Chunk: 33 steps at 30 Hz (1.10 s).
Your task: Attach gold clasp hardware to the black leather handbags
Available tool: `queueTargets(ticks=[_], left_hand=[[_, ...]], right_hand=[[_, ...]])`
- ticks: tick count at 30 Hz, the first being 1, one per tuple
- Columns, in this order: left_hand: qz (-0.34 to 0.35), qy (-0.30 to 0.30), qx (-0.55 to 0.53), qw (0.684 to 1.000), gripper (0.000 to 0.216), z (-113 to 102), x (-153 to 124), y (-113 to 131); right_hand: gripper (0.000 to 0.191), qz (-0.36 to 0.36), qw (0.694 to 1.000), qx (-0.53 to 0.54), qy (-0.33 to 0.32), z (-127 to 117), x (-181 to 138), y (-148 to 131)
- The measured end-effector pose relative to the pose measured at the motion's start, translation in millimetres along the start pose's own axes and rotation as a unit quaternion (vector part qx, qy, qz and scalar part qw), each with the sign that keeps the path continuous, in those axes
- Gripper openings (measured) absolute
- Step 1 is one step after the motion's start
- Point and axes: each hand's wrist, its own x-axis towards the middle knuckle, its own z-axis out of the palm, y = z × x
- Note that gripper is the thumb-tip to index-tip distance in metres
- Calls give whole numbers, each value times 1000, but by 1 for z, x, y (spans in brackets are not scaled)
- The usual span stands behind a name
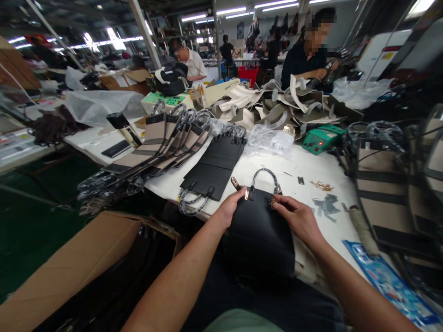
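Note:
A black handbag panel (261, 230) hangs over the table's front edge towards my lap, with a plastic-wrapped handle (265, 171) arching from its upper edge. My left hand (230, 210) grips the panel's upper left edge, its thumb beside a shiny gold metal fitting (247, 194). Beyond that thumb a gold-tipped strap end (236, 183) sticks up. At the upper right of the panel, my right hand (300, 219) pinches a small gold-coloured fitting (273, 201) between thumb and fingertips. The fingers partly cover this fitting, so its exact shape is unclear.
Flat black bag pieces (214, 159) lie ahead, beside a stack of beige-and-black panels (166, 138). Small dark plates (326, 206) and gold hardware (321, 186) are scattered at right, near a green device (321, 138). A cardboard box (86, 258) stands lower left. Co-workers sit beyond.

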Motion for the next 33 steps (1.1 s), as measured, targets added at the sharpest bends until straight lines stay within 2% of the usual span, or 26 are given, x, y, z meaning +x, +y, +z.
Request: queueTargets(ticks=[4,8,17,24,26,33], left_hand=[[50,9,11,999,49,-4,2,-1],[57,-15,1,998,52,-7,2,-2],[33,-59,-25,997,55,-14,4,-1],[-2,-73,-40,997,57,-18,7,-1],[1,-73,-43,996,56,-18,7,-1],[-14,-81,-59,995,56,-17,6,0]], right_hand=[[24,-130,980,-147,-32,-10,13,-19],[28,-179,951,-219,-124,-14,28,-36],[31,-219,898,-314,-217,-13,49,-45],[28,-221,863,-398,-217,-1,54,-40],[28,-220,861,-403,-220,1,54,-38],[35,-213,882,-347,-235,-1,51,-37]])
